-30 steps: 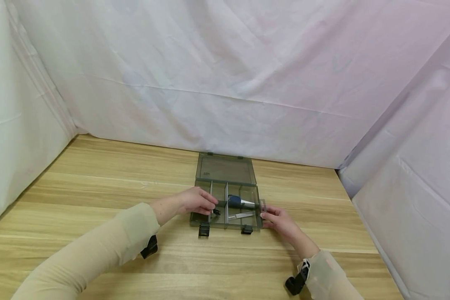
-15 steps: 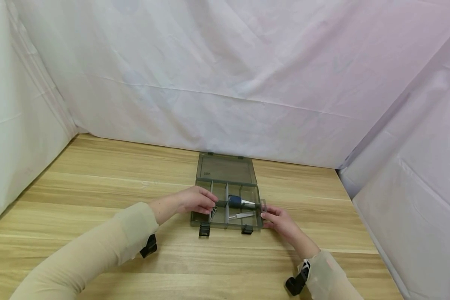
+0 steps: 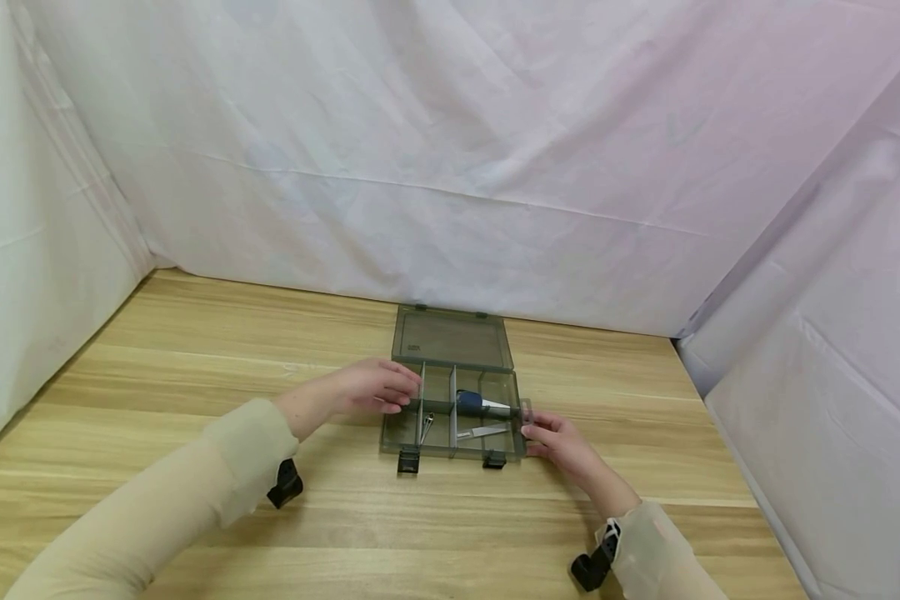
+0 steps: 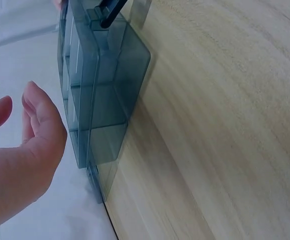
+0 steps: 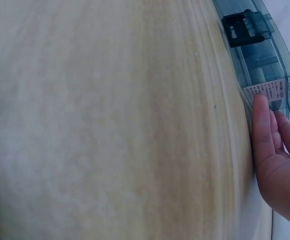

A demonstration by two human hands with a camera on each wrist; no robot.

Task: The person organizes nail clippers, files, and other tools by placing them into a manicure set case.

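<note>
At the lower left of the head view a sleeved forearm runs up toward the middle, ending in the left hand, which hovers just beside the left edge of the smoky plastic box. Its fingers are loosely stretched and hold nothing; the left wrist view shows the thumb and fingers apart from the box wall, with a gap between them.

The box sits in the middle of the wooden table, its lid folded back flat toward the white backdrop. Inside, dividers split it into compartments: a small metal clipper lies in the lower left one, a blue-handled tool in the right one, and a slim silver file just below it. Two black latches hang off the near edge.

To place things well here, the box should probably be kept from sliding, so one hand steadies it while the other moves in from above rather than brushing the dividers.

On the right, the right hand does this bracing: its fingers lie nearly straight, pressed flat against the right side wall, palm resting on the table, wrist angled in from the lower right corner.
</note>
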